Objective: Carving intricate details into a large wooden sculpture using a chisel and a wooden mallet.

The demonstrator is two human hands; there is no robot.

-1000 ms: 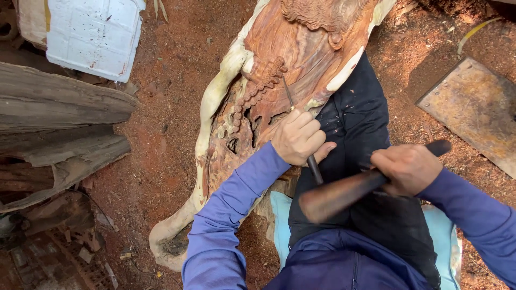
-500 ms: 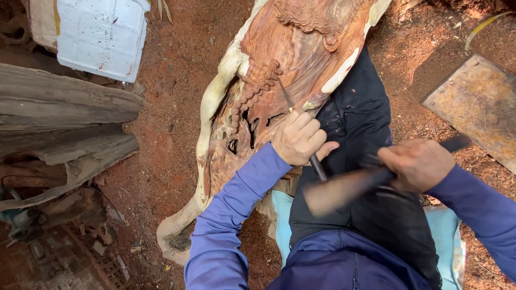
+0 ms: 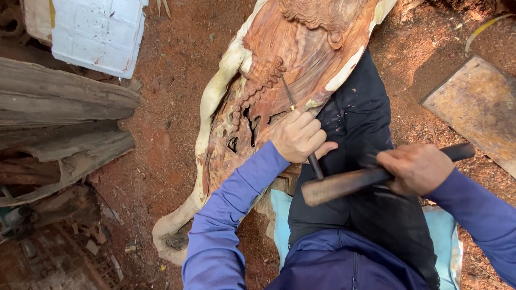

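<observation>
A large reddish wood carving [image 3: 301,59] with pale sapwood edges lies on the red earth, leaning over my dark-trousered leg [image 3: 360,123]. My left hand [image 3: 298,135] is closed round a thin chisel [image 3: 288,94] whose blade rests on the carved surface beside a beaded relief. My right hand [image 3: 416,168] grips a wooden mallet [image 3: 344,183] by its handle; the mallet head is at the chisel's butt end. Both sleeves are purple-blue.
Weathered logs [image 3: 64,102] are stacked at the left. A white foam box [image 3: 97,32] sits at the upper left. A rusty flat metal plate [image 3: 478,107] lies at the right. A light blue cushion [image 3: 279,220] lies under me. Bricks and rubble fill the lower left.
The mallet swung away to the right half a second ago and has come back against the chisel's end. My left hand and the chisel have stayed on the carving.
</observation>
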